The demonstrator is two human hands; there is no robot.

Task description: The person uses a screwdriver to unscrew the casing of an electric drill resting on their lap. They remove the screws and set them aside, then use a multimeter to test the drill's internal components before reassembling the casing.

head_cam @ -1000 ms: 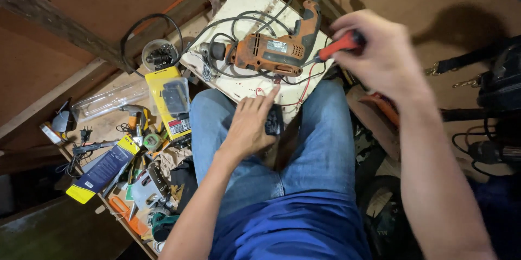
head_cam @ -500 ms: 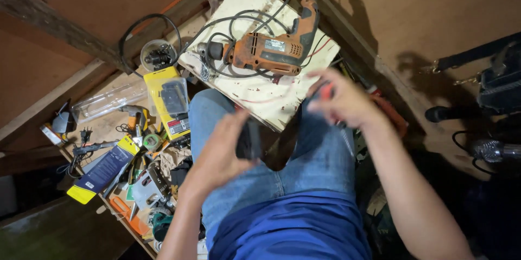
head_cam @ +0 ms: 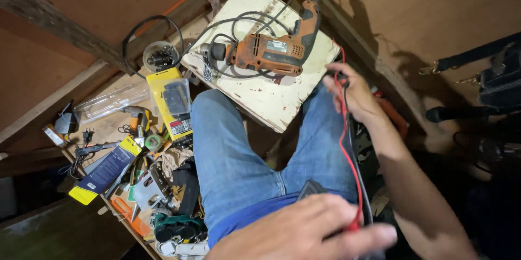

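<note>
Your right hand [head_cam: 355, 94] pinches the red wire [head_cam: 347, 151] beside the board [head_cam: 260, 100] carrying the orange drill [head_cam: 271, 51]; your left hand [head_cam: 309, 233], near your lap, closes round that wire's lower end.

— How many drills on the pale board [head_cam: 271, 102]?
— One orange drill [head_cam: 271, 51], with one black cord [head_cam: 228, 24].
— Test leads?
— Two: one red lead [head_cam: 347, 151], one black lead [head_cam: 355, 146].
— Hands?
— Two: left hand [head_cam: 309, 233], right hand [head_cam: 353, 92].
— Yellow packages by the board's left edge?
— One yellow blister pack [head_cam: 171, 102]; one blue-and-yellow card [head_cam: 106, 170] farther left.
</note>
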